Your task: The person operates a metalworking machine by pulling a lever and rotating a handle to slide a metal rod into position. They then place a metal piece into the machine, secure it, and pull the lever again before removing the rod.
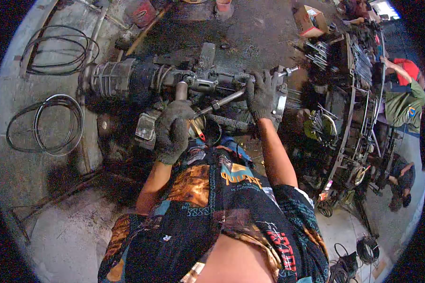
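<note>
My left hand [173,132], in a dark grey knit glove, is closed around the lower part of an upright metal lever [181,90] on the machine. My right hand [261,96], gloved the same way, lies over a long metal rod [229,98], its palm and thumb against it. This rod slants from beside my left hand, through a nut-like collar [216,104], up to a shiny tip [292,70] past my right fingers. Behind both hands stretches a greasy machine [200,84] with a cylindrical housing [109,79] at its left. The undersides of my fingers are partly hidden.
Coiled black cable [56,49] and another coil [59,125] lie at left. To the right stands a rack [347,141] with bundles of metal rods [361,63]. A cardboard box [310,21] sits at the back. Other people, one in a green shirt [403,106], are beyond the rack.
</note>
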### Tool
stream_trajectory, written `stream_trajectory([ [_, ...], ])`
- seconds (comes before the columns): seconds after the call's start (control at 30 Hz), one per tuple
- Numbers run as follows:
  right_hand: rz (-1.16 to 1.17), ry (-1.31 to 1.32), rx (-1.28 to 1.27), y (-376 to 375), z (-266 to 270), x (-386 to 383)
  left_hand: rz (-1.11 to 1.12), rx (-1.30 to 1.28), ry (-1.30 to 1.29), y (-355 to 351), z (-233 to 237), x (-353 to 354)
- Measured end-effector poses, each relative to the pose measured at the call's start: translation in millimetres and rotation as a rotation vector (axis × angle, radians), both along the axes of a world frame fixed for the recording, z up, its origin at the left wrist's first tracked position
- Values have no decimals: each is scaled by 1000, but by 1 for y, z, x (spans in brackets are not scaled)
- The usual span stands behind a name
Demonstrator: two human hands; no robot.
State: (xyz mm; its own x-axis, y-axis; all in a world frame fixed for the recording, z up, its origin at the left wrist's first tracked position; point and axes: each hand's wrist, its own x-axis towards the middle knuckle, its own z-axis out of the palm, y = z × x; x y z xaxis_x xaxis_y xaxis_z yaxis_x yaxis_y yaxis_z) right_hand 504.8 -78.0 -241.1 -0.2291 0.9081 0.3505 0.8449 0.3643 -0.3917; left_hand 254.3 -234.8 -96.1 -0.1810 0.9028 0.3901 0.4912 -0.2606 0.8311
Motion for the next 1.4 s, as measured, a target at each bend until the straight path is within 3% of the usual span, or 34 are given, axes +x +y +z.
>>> stream_trajectory([
  [0.13, -22, 66, -15, -3, -1, -1, 0, 64, -100, 1, -7, 0],
  [0.2, -18, 77, -28, -3, 3, -2, 6, -34, -73, -1, 3, -2],
  [0.47, -46, 9, 9, -3, -6, 1, 8, 10, -38, 0, -3, -4],
  [0.63, -44, -4, -34, -4, 17, -2, 6, 7, -42, -3, -2, -2],
  [0.73, -36, 11, -83, -4, 10, 1, 37, 10, 74, -6, -5, -1],
  [0.8, -31, 42, -103, -4, 4, 3, 44, -51, -91, -6, -6, 1],
  [0.9, -65, -34, -43, -1, 1, 4, 6, -93, -121, -4, 6, 1],
  [1.4, -40, -43, -69, 0, 6, 5, 0, 33, -115, 3, -17, -2],
])
